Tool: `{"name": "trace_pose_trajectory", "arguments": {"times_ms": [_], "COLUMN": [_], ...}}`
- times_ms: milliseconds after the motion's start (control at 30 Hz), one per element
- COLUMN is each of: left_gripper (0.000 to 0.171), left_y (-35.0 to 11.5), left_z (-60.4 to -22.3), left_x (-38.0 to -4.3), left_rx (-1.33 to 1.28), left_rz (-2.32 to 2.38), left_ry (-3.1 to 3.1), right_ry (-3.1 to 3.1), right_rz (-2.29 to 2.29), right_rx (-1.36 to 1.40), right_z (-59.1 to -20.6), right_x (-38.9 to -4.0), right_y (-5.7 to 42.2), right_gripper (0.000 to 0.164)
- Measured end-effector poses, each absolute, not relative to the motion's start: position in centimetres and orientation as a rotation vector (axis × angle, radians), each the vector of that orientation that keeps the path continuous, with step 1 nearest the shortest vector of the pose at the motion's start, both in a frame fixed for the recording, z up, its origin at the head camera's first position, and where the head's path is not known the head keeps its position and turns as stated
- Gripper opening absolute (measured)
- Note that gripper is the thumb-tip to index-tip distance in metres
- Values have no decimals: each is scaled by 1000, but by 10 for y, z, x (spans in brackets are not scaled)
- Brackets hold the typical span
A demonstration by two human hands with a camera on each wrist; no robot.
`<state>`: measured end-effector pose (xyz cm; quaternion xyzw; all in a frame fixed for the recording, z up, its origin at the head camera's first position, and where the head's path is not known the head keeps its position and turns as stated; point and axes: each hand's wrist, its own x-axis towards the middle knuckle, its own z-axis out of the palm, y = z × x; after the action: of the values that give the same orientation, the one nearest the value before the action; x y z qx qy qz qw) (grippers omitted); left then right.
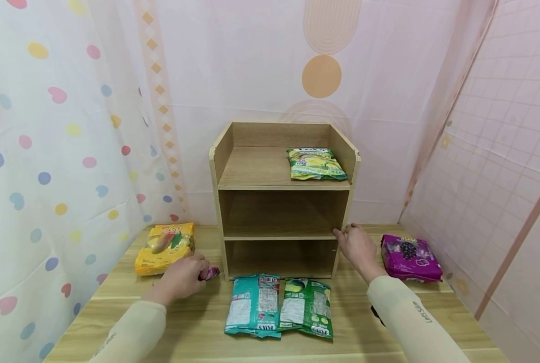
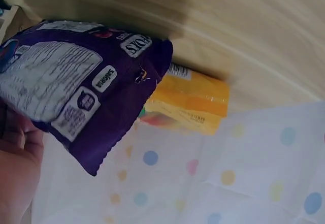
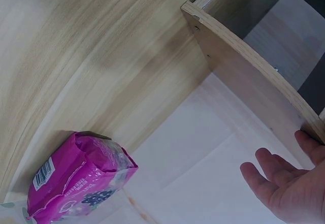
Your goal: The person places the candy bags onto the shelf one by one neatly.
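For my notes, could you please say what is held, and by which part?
The left hand holds a dark purple bag, apparently near one edge; the right hand touches the shelf.

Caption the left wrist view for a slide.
Left hand holding a purple bag, a yellow packet partly hidden behind it.

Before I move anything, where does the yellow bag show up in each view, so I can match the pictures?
Head: the yellow bag lies at left, on the table, left of the shelf.
Left wrist: just right of centre, partly hidden behind the dark purple bag.
Right wrist: not in it.
Shared landmark: the table, low in the head view, along the top in left wrist, upper left in right wrist.
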<state>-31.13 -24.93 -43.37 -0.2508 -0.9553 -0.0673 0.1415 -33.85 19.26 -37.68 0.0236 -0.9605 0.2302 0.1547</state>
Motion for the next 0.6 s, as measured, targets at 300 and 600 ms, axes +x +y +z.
{"name": "trace_pose_trajectory", "arguments": {"times_ms": [300,600], "left_gripper": [21,25], "left_y": [-248,-234], "left_z": [-443,-445], "left_x": [-300,-301], "left_rx": [-605,-183], "left_rz": [-510,-243], "left_ry": [-2991,-2949], "right_ry": [-2742,-2737], "right_rz": [656,666], "right_rx": [79,90], "right_z": [-376,-377], "right_x": [-338,-337], "right_y": [193,192], "right_gripper": [42,41]}}
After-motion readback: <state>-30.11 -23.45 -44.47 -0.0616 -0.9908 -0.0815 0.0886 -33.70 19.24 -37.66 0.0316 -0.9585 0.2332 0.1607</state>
